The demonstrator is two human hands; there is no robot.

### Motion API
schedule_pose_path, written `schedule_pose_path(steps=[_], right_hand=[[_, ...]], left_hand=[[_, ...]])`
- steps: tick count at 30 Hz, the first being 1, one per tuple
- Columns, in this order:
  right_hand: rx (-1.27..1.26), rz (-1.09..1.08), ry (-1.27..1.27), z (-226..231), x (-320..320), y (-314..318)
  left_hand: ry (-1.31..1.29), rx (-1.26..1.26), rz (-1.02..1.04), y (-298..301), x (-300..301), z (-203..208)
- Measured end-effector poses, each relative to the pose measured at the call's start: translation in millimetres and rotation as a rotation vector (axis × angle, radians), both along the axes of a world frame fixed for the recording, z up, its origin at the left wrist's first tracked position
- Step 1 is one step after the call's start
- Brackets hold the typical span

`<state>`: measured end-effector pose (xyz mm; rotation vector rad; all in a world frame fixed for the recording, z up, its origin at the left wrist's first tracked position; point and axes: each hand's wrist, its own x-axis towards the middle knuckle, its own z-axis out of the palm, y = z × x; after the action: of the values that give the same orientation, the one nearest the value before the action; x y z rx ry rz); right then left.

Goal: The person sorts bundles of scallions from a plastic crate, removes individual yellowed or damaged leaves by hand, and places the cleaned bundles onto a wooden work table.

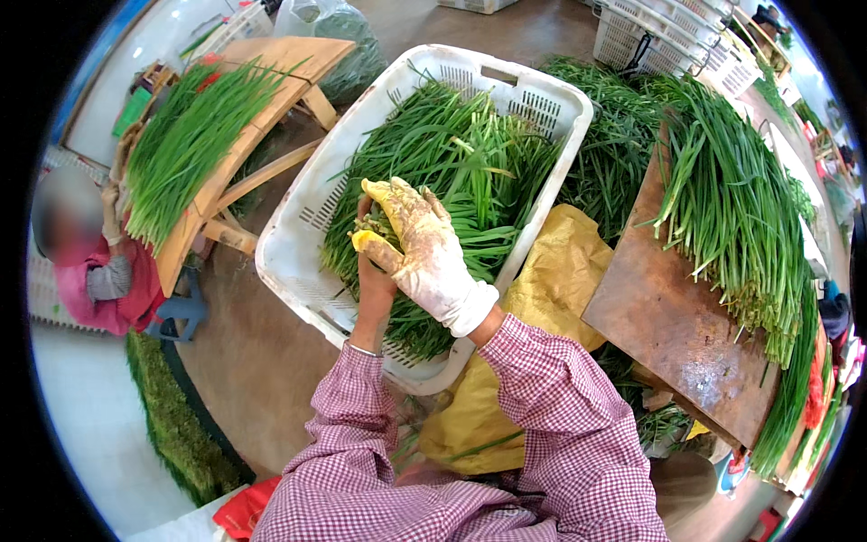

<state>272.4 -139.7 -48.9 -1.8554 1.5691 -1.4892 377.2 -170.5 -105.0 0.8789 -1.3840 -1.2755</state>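
Note:
Both hands are close together above a white plastic crate (pixel 287 226) heaped with long green leaves like garlic chives (pixel 492 163). My right hand (pixel 420 244) wears a dirty white glove with yellow fingertips. Its thumb and fingers are apart, and something brownish green shows in the gap between them. Behind the glove is my bare left hand (pixel 375 278), with a thin bracelet at the wrist. The glove covers most of its fingers, so whether it holds anything is hidden.
To my right, a brown board table (pixel 668 298) bears a thick pile of chives (pixel 731 208). A yellow sack (pixel 555 271) lies between crate and table. At left, a person in pink (pixel 108 280) sits by a wooden bench (pixel 244 126) with more chives. White crates (pixel 655 36) stand far right.

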Motion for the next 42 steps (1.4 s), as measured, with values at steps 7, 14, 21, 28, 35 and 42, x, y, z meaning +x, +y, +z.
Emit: schedule_pose_path(steps=[7, 14, 21, 28, 35, 42], right_hand=[[-0.031, 0.231, -0.002, 18.3, -3.8, 18.2], [-0.129, -0.15, -0.72, 14.3, -100.7, -13.5], [0.536, 0.414, -0.795, -0.6, -53.6, -27.5], [0.176, 0.318, -0.014, -25.7, -7.5, 26.7], [0.184, 0.027, 0.025, -16.7, -26.8, 26.5], [0.008, 0.242, -0.264, 93.4, -78.3, 38.8]], left_hand=[[-0.012, 0.028, -0.049, 1.2, 24.2, -15.0], [0.066, -0.036, -0.099, 11.8, 19.4, 4.8], [0.073, -0.043, -0.164, 6.2, 23.4, 10.1], [0.094, 0.038, -0.141, 6.9, 33.6, -15.7], [-0.086, -0.027, -0.125, 3.3, 8.2, 30.0], [-0.253, -0.581, -0.2, 3.5, -44.1, 174.6]])
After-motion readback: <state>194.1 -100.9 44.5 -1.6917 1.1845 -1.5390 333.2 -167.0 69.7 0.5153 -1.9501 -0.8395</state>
